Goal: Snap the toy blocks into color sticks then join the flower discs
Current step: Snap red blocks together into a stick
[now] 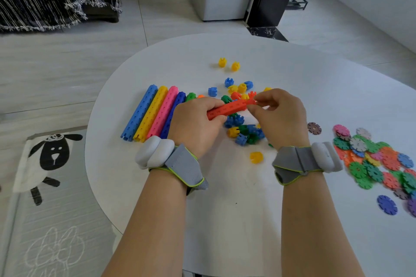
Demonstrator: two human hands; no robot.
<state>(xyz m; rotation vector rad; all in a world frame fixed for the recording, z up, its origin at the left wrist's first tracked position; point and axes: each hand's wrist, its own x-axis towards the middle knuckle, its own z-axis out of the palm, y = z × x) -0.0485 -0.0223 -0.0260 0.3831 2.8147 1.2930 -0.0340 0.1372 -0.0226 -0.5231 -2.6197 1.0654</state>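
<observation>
Red-orange block stick (229, 108): we hold it just over the white tabletop (225, 198). Our left hand (194, 123) curls round its lower end and our right hand (281, 114) pinches its upper end. Loose blocks (243, 134), blue, yellow and green: we count a heap under and behind the stick. Finished sticks, side by side left of our hands: light blue stick (139, 112), yellow stick (150, 114), pink stick (162, 111), dark blue stick (174, 108). Flower discs (378, 159): a mixed-colour pile at the right, well apart from the blocks.
</observation>
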